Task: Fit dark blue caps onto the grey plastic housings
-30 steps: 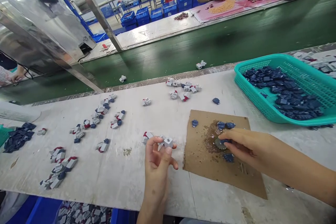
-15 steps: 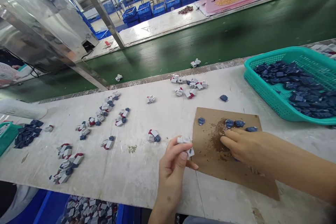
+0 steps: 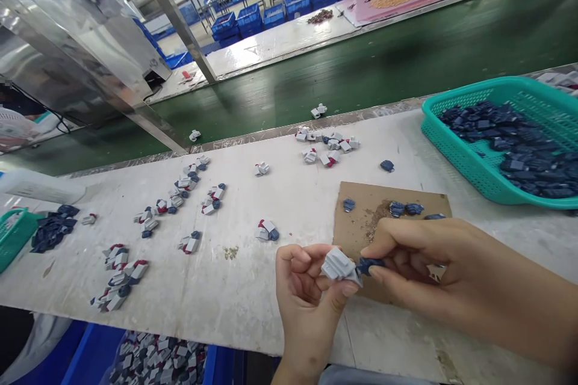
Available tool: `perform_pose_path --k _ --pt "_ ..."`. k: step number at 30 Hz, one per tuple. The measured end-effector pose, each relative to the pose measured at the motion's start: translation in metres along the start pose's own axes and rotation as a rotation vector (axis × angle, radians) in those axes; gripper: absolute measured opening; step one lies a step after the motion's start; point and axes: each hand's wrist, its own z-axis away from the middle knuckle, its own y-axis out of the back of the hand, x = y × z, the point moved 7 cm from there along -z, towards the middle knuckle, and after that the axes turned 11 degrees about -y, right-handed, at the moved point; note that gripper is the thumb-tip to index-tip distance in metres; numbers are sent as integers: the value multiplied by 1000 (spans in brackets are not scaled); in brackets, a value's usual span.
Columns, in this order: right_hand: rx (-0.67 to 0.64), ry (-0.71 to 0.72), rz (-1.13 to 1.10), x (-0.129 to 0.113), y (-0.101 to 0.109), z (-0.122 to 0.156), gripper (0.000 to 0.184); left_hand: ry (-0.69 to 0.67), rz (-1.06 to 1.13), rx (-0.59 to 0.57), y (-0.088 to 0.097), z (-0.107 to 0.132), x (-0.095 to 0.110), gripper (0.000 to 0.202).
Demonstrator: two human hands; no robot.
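Observation:
My left hand [image 3: 307, 292] pinches a small grey plastic part [image 3: 339, 266] between thumb and fingers, near the table's front edge. My right hand [image 3: 419, 264] is closed on a small dark blue part [image 3: 368, 264] and presses it against the grey part's right side. Both hands meet over the left front corner of a brown cardboard sheet [image 3: 356, 222] stained with a dark greasy patch. A few more blue parts [image 3: 404, 209] lie on the cardboard just beyond my right hand.
A teal basket [image 3: 456, 147] full of dark blue parts stands at the right. Assembled grey, red and blue pieces [image 3: 327, 147] lie scattered over the white table. A green conveyor belt [image 3: 361, 72] runs behind. A blue bin [image 3: 149, 361] of parts sits below the table's front edge.
My right hand lifted off the cardboard's greasy patch with a blue part and came left to meet my left hand, which turned the grey part toward it.

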Motion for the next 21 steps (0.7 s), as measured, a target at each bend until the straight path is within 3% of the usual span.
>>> perform_pose_path --k 8,12,16,18,21 --pt "37 70 29 -10 -3 5 16 78 -84 -37 3 4 -5 43" --pt "-15 9 2 -6 -9 10 20 0 -122 -127 -1 5 -4 27" --pt "-88 -88 -112 11 -16 8 23 59 -88 -92 3 8 -11 28" --pt "-115 -148 -225 20 -19 3 35 103 -92 -105 2 10 -15 32" --pt "69 -184 -377 25 -14 -9 58 115 -139 -180 -6 11 -19 39"
